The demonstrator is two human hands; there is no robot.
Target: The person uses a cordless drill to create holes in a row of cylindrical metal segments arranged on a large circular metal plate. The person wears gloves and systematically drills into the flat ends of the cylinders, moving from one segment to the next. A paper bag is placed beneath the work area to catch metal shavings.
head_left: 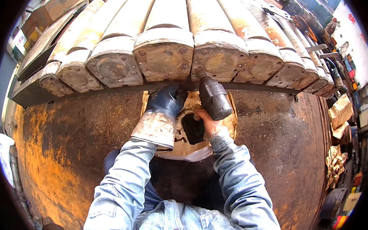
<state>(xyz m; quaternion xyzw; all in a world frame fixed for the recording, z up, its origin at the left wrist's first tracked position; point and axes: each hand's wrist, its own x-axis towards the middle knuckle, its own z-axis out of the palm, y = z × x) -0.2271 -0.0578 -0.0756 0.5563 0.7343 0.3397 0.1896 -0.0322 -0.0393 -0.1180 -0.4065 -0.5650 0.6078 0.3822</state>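
Power tool (214, 100), dark and barrel-shaped, sits just right of centre below a row of pale cylinders (169, 9), its narrow nose at the lower left part of the face of one end block (221, 62); contact between nose and face appears likely but cannot be confirmed from this angle. Right hand (209, 125) grasps the tool from below, fingers wrapped under its rear end. Dark shape (193, 129) beside the right hand: handle, battery or shadow, cannot tell which. Left hand (165, 100), in a dark glove with a soiled pale cuff (152, 128), is clenched just left of the tool, near the lower edge of the neighbouring end block (163, 60); whether it encloses anything cannot be told. End blocks stand side by side in a curved-looking line, stained brown, several with small round holes or bolt heads around a circular centre. Dark bar (119, 90) runs beneath them. Pale sheet (184, 150) with brown edges lies under both hands, on a rust-stained metal floor (80, 131). Denim sleeves (123, 178) cover both forearms. Crumpled brown paper (335, 162) lies at far right, well apart from the hands
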